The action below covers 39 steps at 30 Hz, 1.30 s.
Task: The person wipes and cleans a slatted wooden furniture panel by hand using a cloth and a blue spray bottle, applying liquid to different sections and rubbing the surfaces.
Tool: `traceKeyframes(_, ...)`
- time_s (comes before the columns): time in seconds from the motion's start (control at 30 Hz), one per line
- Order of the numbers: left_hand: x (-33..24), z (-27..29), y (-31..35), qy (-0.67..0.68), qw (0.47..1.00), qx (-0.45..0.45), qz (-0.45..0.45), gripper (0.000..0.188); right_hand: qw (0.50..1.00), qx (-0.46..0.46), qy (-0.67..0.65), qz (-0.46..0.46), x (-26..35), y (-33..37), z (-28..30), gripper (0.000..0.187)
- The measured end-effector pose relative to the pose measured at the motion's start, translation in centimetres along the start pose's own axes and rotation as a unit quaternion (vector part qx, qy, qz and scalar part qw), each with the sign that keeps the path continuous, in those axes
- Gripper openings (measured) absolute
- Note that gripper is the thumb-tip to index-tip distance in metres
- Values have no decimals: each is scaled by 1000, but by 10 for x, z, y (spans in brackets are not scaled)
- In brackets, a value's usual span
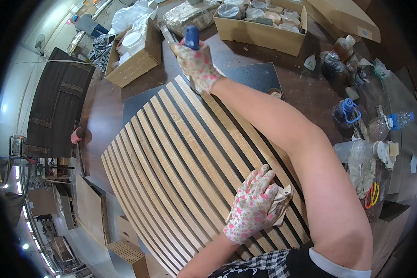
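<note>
A slatted wood panel, with light slats and dark gaps, lies slantwise across the table before me. My left hand, in a floral glove, presses down on the near right slats. Under and beside its fingers bunches a crumpled beige cloth. My right arm stretches across the panel to its far end. There my right hand, in a matching stained glove, is closed round a blue-handled tool. The tool's working end cannot be made out for certain. A dark board shows beneath the panel's far end.
At the back stand a carton of wrapped round pieces and a carton with white tubs. Bottles and a blue-handled jug line the right side. A red-headed mallet lies left of the panel. Yellow and red rings hang at the right edge.
</note>
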<state>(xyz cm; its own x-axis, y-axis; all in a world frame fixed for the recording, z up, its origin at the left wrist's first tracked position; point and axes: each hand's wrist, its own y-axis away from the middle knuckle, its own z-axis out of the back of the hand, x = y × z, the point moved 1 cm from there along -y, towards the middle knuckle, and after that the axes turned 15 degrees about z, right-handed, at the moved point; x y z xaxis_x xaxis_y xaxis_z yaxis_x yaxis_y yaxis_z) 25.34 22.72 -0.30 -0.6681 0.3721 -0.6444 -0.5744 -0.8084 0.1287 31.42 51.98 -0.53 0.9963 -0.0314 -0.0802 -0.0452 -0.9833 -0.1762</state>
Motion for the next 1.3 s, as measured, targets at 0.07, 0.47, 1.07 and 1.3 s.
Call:
traceKeyframes(0.07,-2,2,-1,-4,1000,7,3,49,890,-6,424,168,-6,-17,-5,20)
traceKeyframes(0.47,-1,1,-1,-26,999,43,7,43,882,-71,398,241,-5,-36,8,20)
traceKeyframes(1.07,3,1,-4,-4,999,32,-4,46,849,8,502,165,1,-15,16,16)
traceKeyframes(1.3,2,-9,-3,36,999,35,11,53,750,-36,585,307,-18,-73,34,18)
